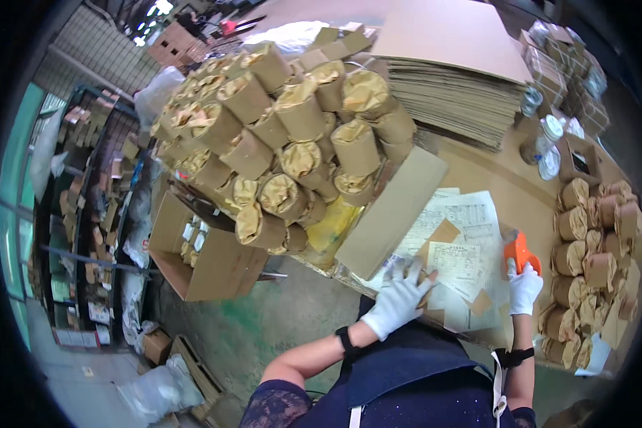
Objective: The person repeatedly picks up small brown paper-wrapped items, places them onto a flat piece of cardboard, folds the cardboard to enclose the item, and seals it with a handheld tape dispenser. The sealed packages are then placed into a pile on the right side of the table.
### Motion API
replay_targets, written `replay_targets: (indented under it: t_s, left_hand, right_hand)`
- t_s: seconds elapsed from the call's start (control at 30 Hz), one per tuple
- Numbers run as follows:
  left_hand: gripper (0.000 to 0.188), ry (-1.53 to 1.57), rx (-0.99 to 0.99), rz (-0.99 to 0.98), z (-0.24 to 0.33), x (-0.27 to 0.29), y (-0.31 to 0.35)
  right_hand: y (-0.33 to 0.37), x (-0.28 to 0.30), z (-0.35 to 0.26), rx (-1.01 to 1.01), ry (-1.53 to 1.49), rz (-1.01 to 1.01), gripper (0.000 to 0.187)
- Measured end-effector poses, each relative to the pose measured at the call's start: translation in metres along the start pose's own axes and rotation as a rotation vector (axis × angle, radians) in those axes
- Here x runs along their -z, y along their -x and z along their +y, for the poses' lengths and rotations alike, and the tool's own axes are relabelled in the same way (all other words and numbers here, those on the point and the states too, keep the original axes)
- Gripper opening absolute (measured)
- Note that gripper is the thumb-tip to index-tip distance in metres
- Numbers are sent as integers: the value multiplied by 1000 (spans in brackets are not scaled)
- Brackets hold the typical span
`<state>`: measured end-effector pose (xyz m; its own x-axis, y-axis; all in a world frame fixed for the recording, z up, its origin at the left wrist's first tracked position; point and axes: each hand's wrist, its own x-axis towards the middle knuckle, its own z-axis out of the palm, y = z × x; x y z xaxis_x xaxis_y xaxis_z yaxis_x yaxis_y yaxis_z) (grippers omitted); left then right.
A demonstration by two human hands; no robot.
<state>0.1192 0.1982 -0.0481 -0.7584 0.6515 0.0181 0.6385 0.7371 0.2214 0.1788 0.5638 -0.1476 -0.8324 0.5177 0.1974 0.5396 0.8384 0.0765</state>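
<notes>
My right hand (525,291), in a white glove, is closed around an orange tape dispenser (522,251) at the right of the papers. White-gloved too, my left hand (398,303) rests at the table's near edge, its fingers bent over a small brown paper piece (426,287); the hand covers most of that piece. Printed paper sheets (471,214) lie between and beyond my hands, with brown cardboard scraps (446,232) on them. A long cardboard strip (394,214) lies just beyond my left hand.
Brown paper-wrapped cylinders (299,160) are piled high at the left; more wrapped rolls (572,257) stand at the right. Flat cardboard sheets (449,93) are stacked at the back. A jar (546,135) stands back right. An open carton (225,264) sits left, before shelves (85,207).
</notes>
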Motion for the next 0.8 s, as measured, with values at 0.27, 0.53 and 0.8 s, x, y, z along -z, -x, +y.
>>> replay_targets:
  t_s: [0.27,0.53,0.8]
  left_hand:
    - [87,633,438,-61,-86,54,-9]
    - [88,-90,463,529,-170,256,-65]
    - [50,-124,-60,842,-195,143,-110]
  right_hand:
    - [-11,-17,-1,-133,-121,-50,56]
    - [-10,-29,2,-101,-82,67,55]
    - [-13,-18,0,-105,-18,38,63]
